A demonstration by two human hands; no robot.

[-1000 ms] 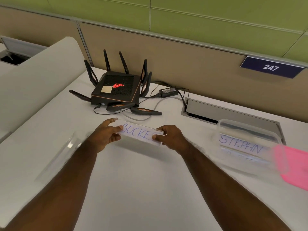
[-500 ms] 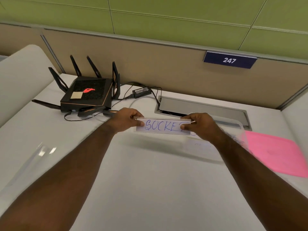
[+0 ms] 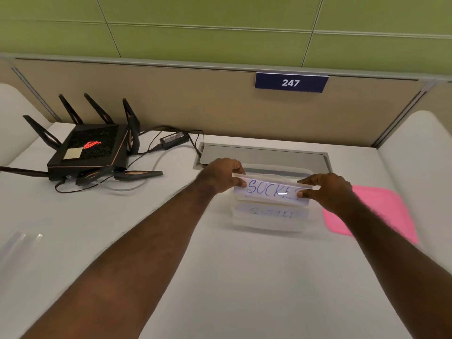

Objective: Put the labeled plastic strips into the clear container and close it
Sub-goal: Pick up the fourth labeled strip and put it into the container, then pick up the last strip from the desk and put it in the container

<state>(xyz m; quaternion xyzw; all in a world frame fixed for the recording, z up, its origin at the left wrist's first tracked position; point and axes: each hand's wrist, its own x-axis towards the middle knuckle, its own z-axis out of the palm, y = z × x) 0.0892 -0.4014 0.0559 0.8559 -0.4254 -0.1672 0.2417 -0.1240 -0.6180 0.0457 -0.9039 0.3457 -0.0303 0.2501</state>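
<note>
**Lowering a labelled strip into the box**

Left hand (image 3: 221,176) and right hand (image 3: 326,189) pinch the strip (image 3: 270,190) by its ends, fingers closed, above the clear container (image 3: 269,222) on the table (image 3: 220,277). Keep it level; release both ends together. Pink lid (image 3: 381,211) waits right.

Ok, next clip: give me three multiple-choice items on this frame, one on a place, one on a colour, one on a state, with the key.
1. Where is the labeled strip?
A. flat on the desk
B. held over the clear container
C. on the router

2. What colour is the lid right of the container?
A. pink
B. green
C. black

3. How is the strip held?
A. by the left hand alone
B. by nobody
C. by both hands, one at each end

Key: 1 B, the strip sits above the container's open top. 2 A, the flat lid on the desk is pink. 3 C, the left hand and right hand pinch opposite ends.
</note>
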